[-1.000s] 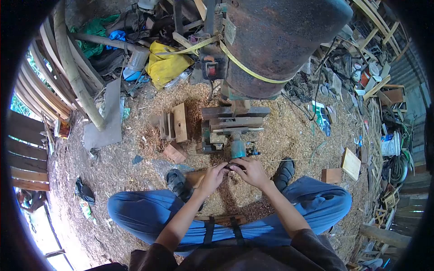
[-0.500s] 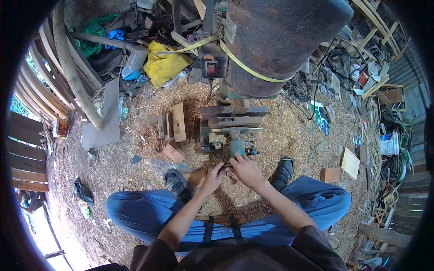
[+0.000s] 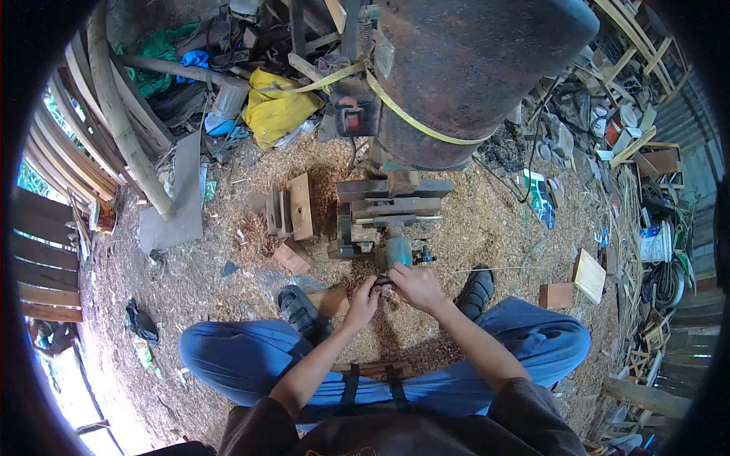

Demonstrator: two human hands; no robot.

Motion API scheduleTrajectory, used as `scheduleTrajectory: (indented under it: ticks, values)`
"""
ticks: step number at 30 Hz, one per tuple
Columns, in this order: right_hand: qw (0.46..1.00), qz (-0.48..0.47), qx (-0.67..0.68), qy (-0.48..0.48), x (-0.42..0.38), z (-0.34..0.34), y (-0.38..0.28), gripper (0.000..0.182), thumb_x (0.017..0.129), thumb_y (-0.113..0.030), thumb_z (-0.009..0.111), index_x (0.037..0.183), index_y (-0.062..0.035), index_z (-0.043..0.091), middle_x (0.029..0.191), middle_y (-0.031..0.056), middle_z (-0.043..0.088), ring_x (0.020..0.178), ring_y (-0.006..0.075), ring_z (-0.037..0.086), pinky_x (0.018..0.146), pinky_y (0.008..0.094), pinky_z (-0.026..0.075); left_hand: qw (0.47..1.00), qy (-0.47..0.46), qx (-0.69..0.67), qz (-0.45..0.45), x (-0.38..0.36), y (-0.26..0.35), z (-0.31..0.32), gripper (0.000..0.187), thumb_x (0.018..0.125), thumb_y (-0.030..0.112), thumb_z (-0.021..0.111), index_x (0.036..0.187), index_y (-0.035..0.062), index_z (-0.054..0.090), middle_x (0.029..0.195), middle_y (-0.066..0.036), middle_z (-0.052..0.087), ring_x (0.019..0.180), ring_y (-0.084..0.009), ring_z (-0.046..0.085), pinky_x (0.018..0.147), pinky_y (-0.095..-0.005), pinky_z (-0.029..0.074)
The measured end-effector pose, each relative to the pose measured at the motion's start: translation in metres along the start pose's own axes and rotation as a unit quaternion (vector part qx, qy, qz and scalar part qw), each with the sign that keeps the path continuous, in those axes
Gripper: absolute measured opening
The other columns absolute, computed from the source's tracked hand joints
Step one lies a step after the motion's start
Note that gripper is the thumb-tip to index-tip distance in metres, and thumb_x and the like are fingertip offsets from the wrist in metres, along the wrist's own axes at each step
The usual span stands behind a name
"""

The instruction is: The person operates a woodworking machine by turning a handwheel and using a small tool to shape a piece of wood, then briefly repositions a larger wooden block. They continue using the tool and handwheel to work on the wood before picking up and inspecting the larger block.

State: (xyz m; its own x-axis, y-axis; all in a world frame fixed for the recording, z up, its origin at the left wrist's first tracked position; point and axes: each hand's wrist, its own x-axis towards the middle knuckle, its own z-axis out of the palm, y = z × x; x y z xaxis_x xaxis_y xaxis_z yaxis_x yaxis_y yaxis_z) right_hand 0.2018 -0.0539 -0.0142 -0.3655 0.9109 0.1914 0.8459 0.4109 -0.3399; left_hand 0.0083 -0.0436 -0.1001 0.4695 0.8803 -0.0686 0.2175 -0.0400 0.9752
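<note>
My left hand (image 3: 363, 302) is closed, its fingertips pinching a small dark piece (image 3: 385, 281) whose kind I cannot tell. Right beside it, my right hand (image 3: 420, 289) has its fingers curled over the other end of the same piece. Just beyond my fingers is the rounded teal end (image 3: 398, 251) of a metal vise (image 3: 395, 207) with wide jaws. The vise sits low on the shavings between my feet.
A large rusty drum (image 3: 471, 76) with a yellow strap stands beyond the vise, next to a red switch (image 3: 352, 121). Wood blocks (image 3: 302, 205) lie left; more blocks (image 3: 556, 295) lie right. My sandals (image 3: 477, 292) flank the work. Wood shavings cover the ground.
Both hands have drawn slightly back toward me from the vise's teal end. The dark piece between the fingers shows more clearly now. The vise and blocks have stayed put.
</note>
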Motion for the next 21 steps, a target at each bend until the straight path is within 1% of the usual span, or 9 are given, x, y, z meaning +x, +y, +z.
scheduleTrajectory:
  ticks: [5, 7, 9, 10, 13, 14, 15, 17, 21]
  values:
    - [1.000, -0.011, -0.011, 0.022, -0.005, 0.013, 0.009, 0.023, 0.084, -0.022, 0.070, 0.098, -0.0093, 0.057, 0.095, 0.0057, 0.059, 0.074, 0.0266, 0.066, 0.060, 0.0406, 0.053, 0.996, 0.032, 0.065, 0.047, 0.000, 0.021, -0.002, 0.020, 0.104, 0.003, 0.047, 0.118, -0.0081, 0.055, 0.095, -0.014, 0.073, 0.091, -0.0203, 0.072, 0.081, -0.0321, 0.055]
    - [0.988, 0.025, 0.113, 0.106, -0.017, 0.025, 0.017, 0.025, 0.084, -0.023, 0.072, 0.099, -0.0072, 0.058, 0.097, 0.0078, 0.060, 0.074, 0.0298, 0.065, 0.062, 0.0413, 0.052, 0.995, 0.029, 0.077, 0.061, 0.005, 0.039, -0.008, 0.020, 0.104, 0.005, 0.047, 0.117, -0.0081, 0.056, 0.093, -0.015, 0.074, 0.086, -0.0195, 0.072, 0.078, -0.0312, 0.056]
    - [0.975, 0.059, 0.143, 0.162, -0.030, 0.041, 0.018, 0.026, 0.085, -0.023, 0.072, 0.099, -0.0061, 0.058, 0.099, 0.0104, 0.060, 0.077, 0.0315, 0.065, 0.063, 0.0417, 0.051, 0.989, 0.135, -0.027, -0.056, 0.032, 0.101, -0.034, 0.017, 0.098, 0.001, 0.055, 0.113, 0.0009, 0.060, 0.088, -0.014, 0.072, 0.074, -0.0271, 0.070, 0.069, -0.0320, 0.054]
    - [0.956, 0.099, 0.175, 0.213, -0.030, 0.049, 0.016, 0.028, 0.086, -0.024, 0.073, 0.099, -0.0051, 0.058, 0.101, 0.0130, 0.059, 0.080, 0.0332, 0.064, 0.065, 0.0420, 0.050, 0.977, 0.158, -0.026, 0.143, 0.041, 0.125, -0.035, 0.014, 0.100, 0.004, 0.056, 0.112, 0.0016, 0.061, 0.085, -0.011, 0.072, 0.070, -0.0234, 0.071, 0.064, -0.0305, 0.054]
    - [0.954, 0.120, 0.195, 0.193, -0.030, 0.036, 0.007, 0.030, 0.083, -0.019, 0.075, 0.104, -0.0029, 0.061, 0.104, 0.0152, 0.059, 0.086, 0.0368, 0.061, 0.070, 0.0444, 0.049, 0.960, 0.133, 0.113, 0.220, 0.051, 0.163, -0.032, 0.014, 0.101, 0.009, 0.059, 0.112, 0.0006, 0.062, 0.085, -0.010, 0.073, 0.073, -0.0223, 0.072, 0.064, -0.0309, 0.055]
    - [0.955, 0.149, 0.208, 0.152, -0.030, 0.021, 0.002, 0.030, 0.084, -0.022, 0.075, 0.105, -0.0056, 0.062, 0.109, 0.0139, 0.059, 0.093, 0.0347, 0.060, 0.079, 0.0435, 0.048, 0.985, 0.122, 0.003, 0.120, 0.044, 0.140, -0.026, 0.020, 0.101, 0.014, 0.060, 0.115, 0.0008, 0.063, 0.093, -0.014, 0.074, 0.082, -0.0248, 0.073, 0.070, -0.0328, 0.056]
    - [0.956, 0.146, 0.199, 0.160, -0.023, 0.004, 0.003, 0.030, 0.084, -0.022, 0.075, 0.105, -0.0056, 0.062, 0.109, 0.0139, 0.059, 0.093, 0.0347, 0.060, 0.079, 0.0435, 0.048, 0.984, 0.121, 0.000, 0.132, 0.040, 0.125, -0.024, 0.020, 0.101, 0.014, 0.060, 0.115, 0.0008, 0.063, 0.093, -0.014, 0.074, 0.082, -0.0248, 0.073, 0.070, -0.0328, 0.056]
    - [0.988, 0.050, 0.018, 0.144, -0.017, -0.021, -0.005, 0.030, 0.087, -0.030, 0.073, 0.107, -0.0085, 0.063, 0.108, 0.0128, 0.059, 0.097, 0.0311, 0.058, 0.085, 0.0416, 0.044, 0.996, 0.051, 0.057, 0.054, 0.020, 0.093, -0.027, 0.026, 0.101, 0.019, 0.061, 0.120, 0.0008, 0.063, 0.101, -0.019, 0.072, 0.091, -0.0301, 0.072, 0.078, -0.0372, 0.055]
    - [0.998, 0.023, -0.041, 0.030, 0.001, -0.005, -0.024, 0.025, 0.091, -0.029, 0.065, 0.107, -0.0099, 0.065, 0.104, 0.0061, 0.062, 0.101, 0.0246, 0.058, 0.088, 0.0410, 0.043, 0.995, 0.004, 0.085, 0.053, -0.004, 0.017, -0.024, 0.031, 0.099, 0.018, 0.061, 0.125, 0.0008, 0.061, 0.106, -0.026, 0.069, 0.100, -0.0375, 0.070, 0.083, -0.0417, 0.054]
